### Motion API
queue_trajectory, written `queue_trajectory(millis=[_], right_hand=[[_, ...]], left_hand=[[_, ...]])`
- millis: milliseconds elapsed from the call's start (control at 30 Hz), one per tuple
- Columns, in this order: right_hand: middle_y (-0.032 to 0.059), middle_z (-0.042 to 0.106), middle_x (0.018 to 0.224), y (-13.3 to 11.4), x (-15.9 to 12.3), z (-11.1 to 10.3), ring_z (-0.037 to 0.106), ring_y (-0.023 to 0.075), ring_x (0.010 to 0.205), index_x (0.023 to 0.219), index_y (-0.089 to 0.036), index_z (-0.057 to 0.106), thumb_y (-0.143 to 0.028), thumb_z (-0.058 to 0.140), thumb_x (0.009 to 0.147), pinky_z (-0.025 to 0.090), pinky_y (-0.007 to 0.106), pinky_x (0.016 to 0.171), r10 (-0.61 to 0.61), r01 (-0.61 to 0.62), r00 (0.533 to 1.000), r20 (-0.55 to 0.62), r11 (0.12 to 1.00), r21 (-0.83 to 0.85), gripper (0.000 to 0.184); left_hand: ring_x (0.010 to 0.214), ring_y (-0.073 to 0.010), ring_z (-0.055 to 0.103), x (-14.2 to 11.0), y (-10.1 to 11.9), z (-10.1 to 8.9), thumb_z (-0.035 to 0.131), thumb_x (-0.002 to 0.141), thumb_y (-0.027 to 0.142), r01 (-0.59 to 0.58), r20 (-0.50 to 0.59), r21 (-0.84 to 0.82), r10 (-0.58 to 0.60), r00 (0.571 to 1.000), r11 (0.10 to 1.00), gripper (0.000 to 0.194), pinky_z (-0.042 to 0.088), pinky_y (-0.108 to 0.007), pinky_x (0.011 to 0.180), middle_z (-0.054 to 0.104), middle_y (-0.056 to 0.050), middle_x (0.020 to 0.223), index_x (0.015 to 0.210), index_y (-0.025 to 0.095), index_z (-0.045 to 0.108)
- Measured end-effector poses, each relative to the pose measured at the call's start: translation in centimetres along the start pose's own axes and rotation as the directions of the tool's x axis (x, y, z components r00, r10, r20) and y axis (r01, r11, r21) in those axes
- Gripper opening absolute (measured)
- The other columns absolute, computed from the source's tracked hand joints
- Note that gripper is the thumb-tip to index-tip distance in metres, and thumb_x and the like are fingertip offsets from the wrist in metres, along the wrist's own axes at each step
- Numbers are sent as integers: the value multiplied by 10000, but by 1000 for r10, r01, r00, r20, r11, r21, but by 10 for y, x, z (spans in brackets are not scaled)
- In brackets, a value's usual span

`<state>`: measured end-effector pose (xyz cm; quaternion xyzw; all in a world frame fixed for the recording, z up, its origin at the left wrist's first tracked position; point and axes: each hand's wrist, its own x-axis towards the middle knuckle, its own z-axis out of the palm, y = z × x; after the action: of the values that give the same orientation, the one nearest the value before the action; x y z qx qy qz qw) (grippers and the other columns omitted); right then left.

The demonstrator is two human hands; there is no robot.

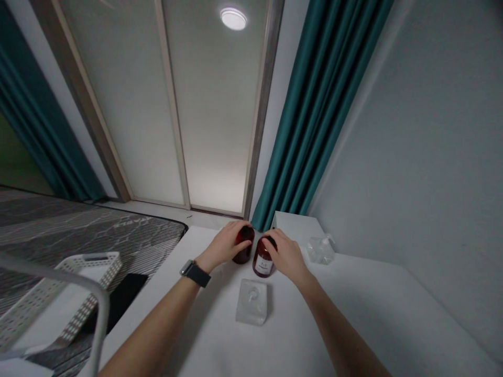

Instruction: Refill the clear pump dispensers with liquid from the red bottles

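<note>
While the hands (226,245) (286,255) cup dark red bottles (244,245) (262,261) on a white table (220,335), teal curtains (314,104) flank frosted doors (212,115).

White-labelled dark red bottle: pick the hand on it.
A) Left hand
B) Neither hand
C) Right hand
C. The right hand rests on top of the white-labelled dark red bottle, while the left hand is on the other dark red bottle.

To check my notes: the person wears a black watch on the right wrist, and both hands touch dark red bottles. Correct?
No, the head view shows the watch on the left wrist. Left hand and right hand do touch dark red bottles.
</note>
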<state>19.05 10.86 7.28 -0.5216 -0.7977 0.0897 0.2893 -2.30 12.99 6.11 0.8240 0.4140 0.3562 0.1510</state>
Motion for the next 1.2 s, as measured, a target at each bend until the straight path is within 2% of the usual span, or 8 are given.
queue_trajectory(millis=[100,233,433,533,667,833,1033,1200], right_hand=[[39,653,1156,4,-2,-6,631,209,1015,1124,-269,620,-210,493,935,461,347,867,-44,36,997,64,992,120,236],[60,626,1235,8,-3,-10,601,218,1119,1204,-251,591,-220,556,896,438,378,983,-58,32,991,121,979,203,312],[79,572,1292,7,1,-5,573,236,1174,1267,-243,536,-224,679,830,425,382,1005,-46,3,980,193,976,218,461],[72,583,1247,4,4,-3,591,232,1126,1243,-244,543,-220,690,828,441,372,961,-47,5,978,201,978,208,441],[59,586,1205,2,10,0,599,223,1085,1231,-257,547,-229,693,833,438,357,939,-56,14,978,199,979,205,425],[68,587,1167,-3,28,11,605,227,1050,1215,-235,555,-238,687,844,446,358,914,-82,35,972,220,978,207,394],[64,583,1160,-24,59,31,589,221,1080,1191,-236,562,-246,681,857,439,344,930,-153,97,954,258,971,217,354],[87,601,1154,-41,84,49,622,237,1022,1251,-225,532,-255,650,881,453,351,889,-188,123,930,316,969,212,390]], left_hand=[[1249,-263,538,-4,-3,-1,608,853,178,-8,39,-108,12,999,994,541,413,-468,1109,549,-123,1340,1356,207,411],[1276,-278,467,-7,0,-5,571,826,133,1,-10,-8,-1,1000,1000,543,368,-508,1134,492,-121,1306,1347,188,428],[1049,-263,569,5,8,-3,628,884,307,67,-87,103,-58,995,992,291,485,-439,970,551,-72,1081,1142,185,570],[965,-243,603,15,2,-6,581,916,277,75,-89,121,-64,994,990,129,505,-400,908,598,-54,997,1009,193,611],[989,-239,631,21,-13,-26,551,901,220,56,-35,100,-53,998,993,141,513,-398,929,665,-70,1034,1010,191,635],[1003,-221,667,14,-26,-54,511,879,184,60,46,60,-62,997,996,244,559,-365,891,713,-71,1084,1088,190,635],[1009,-233,648,1,-40,-72,543,883,251,51,78,76,-57,995,996,213,554,-367,877,685,-85,1112,1067,192,632],[970,-229,656,1,-60,-97,510,882,205,87,101,109,-99,990,990,219,533,-363,877,705,-70,1055,1073,195,618]])
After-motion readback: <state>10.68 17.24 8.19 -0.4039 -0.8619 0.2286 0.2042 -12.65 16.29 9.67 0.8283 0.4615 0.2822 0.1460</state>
